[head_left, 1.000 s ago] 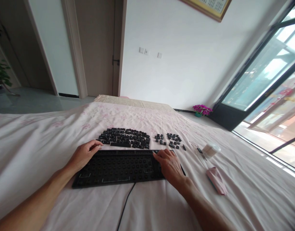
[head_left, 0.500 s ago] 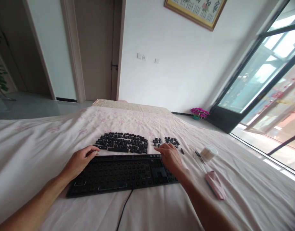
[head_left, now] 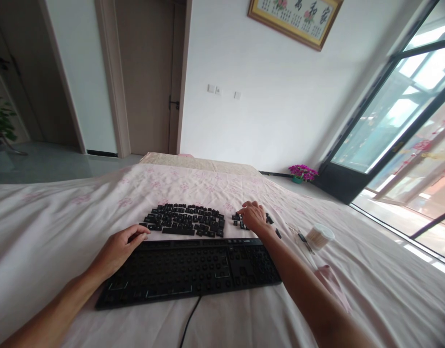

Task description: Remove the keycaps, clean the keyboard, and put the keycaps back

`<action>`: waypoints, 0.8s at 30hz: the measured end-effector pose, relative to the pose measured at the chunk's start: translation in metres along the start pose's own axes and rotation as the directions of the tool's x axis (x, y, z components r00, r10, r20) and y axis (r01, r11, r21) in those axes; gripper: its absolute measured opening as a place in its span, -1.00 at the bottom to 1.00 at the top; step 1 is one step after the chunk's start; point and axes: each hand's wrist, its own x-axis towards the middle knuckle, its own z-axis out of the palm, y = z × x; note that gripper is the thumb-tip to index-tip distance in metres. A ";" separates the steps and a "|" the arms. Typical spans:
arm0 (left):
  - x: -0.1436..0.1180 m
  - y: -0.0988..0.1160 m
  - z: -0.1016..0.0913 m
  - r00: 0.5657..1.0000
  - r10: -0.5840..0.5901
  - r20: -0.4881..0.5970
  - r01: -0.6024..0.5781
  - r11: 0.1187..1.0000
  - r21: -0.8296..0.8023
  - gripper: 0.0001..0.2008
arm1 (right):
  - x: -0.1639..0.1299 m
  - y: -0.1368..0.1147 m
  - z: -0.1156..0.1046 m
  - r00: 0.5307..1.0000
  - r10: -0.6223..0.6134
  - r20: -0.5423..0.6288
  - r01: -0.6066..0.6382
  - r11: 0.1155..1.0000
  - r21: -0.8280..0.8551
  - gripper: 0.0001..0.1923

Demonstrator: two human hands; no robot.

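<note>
Right hand (head_left: 253,216) outstretched, fingers spread over loose keycaps (head_left: 240,220); left hand (head_left: 119,247) curled loosely at keyboard (head_left: 188,268) corner.

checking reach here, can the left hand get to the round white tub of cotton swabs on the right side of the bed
Probably not easily: the left hand rests at the black keyboard's left end, and the round white tub of cotton swabs stands beyond the right arm, which crosses between.
</note>
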 end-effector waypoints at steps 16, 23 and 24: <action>0.001 0.005 -0.001 1.000 -0.002 -0.013 0.002 1.000 0.003 -0.68 | 0.045 -0.002 0.004 0.995 0.035 0.099 -0.032 0.999 -0.039 -0.85; 0.000 0.005 -0.002 1.000 0.014 -0.022 -0.013 0.999 0.031 -0.69 | 0.048 -0.001 0.003 0.990 0.004 0.140 0.002 0.999 -0.038 -0.87; 0.000 0.005 -0.002 1.000 0.013 -0.021 -0.012 0.999 0.032 -0.69 | 0.048 0.000 0.003 0.989 -0.005 0.145 0.011 0.999 -0.036 -0.86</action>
